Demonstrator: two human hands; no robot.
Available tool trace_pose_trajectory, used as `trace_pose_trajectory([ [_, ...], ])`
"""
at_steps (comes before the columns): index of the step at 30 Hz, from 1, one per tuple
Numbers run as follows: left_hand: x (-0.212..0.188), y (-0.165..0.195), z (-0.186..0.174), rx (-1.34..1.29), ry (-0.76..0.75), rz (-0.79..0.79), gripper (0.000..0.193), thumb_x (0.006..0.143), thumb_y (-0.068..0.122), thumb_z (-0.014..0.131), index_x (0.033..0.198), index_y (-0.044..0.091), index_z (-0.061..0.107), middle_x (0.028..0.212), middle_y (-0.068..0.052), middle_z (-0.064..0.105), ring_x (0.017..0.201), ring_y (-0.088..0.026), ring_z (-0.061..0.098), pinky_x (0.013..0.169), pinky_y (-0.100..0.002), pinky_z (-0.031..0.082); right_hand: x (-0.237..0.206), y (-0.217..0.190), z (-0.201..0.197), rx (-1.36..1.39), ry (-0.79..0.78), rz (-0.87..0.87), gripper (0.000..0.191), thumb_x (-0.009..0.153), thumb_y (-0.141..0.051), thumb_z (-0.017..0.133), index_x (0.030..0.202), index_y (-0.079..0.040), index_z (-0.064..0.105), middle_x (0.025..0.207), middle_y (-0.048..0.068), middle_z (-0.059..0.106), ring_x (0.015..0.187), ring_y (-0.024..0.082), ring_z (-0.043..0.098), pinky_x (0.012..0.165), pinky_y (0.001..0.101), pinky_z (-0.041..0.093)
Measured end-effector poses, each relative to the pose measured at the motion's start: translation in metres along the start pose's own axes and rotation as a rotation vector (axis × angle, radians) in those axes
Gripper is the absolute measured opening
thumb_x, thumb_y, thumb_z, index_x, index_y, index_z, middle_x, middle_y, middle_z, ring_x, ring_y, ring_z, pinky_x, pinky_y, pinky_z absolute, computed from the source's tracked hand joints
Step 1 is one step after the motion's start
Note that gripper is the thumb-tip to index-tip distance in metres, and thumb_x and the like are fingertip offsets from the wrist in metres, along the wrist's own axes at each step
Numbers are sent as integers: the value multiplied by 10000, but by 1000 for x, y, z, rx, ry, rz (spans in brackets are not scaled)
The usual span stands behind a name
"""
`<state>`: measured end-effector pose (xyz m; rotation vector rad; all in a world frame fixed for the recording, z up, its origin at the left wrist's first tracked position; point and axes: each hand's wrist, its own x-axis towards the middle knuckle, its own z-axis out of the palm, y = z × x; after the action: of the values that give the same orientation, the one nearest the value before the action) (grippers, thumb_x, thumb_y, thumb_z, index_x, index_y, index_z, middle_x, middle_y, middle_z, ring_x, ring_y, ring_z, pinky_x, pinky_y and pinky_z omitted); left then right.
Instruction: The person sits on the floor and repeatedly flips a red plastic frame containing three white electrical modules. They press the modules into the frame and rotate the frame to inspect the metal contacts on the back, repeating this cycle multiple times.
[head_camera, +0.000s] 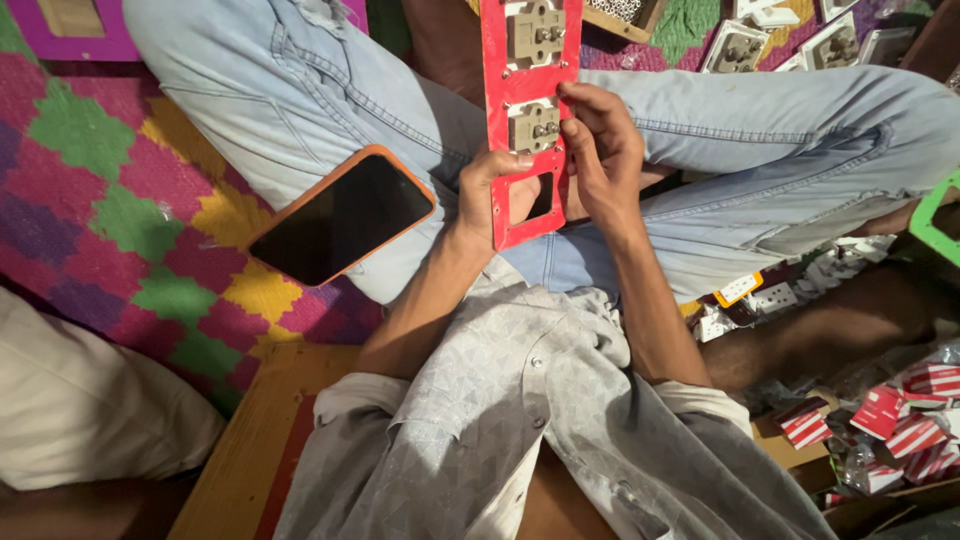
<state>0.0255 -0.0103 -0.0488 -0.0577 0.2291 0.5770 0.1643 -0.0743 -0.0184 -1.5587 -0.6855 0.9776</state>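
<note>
head view, looking down at a seated person's lap. left hand (487, 195) is closed around the lower end of a long red switch plate (528, 85), thumb pressed on its front beside an empty rectangular cutout (538, 196). right hand (603, 150) grips the plate's right edge, fingers curled together and touching a beige socket module (533, 127) seated in the middle opening. a second beige socket module (537, 32) sits in the opening above. the plate stands over the lap, between the knees in light blue jeans (300, 90). a phone in an orange case (341, 217) rests on the left thigh. red-and-white cartons (905, 420) lie at lower right; a patterned mat (120, 190) lies at left.
</note>
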Motion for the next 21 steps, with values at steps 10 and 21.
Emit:
trace_pose_trajectory([
  [10, 7, -6, 9, 531, 27, 254, 705, 974, 326, 745, 1523, 29, 418, 1369, -127, 576, 1263, -233, 576, 1100, -431, 464, -26, -28, 8, -98, -116, -221, 423, 1163, -338, 465, 1459, -43, 396, 1592, 137, 359, 1484, 203, 407, 1208, 354, 437],
  [21, 14, -15, 27, 1569, 123, 824, 633, 1098, 385, 598, 1568, 51, 337, 1569, -148, 339, 1483, -271, 374, 1221, -419, 317, -26, 0, -12, 135, -5, 1, 625, 1119, -390, 592, 1573, -47, 334, 1474, 119, 521, 1349, 205, 535, 1139, 353, 490],
])
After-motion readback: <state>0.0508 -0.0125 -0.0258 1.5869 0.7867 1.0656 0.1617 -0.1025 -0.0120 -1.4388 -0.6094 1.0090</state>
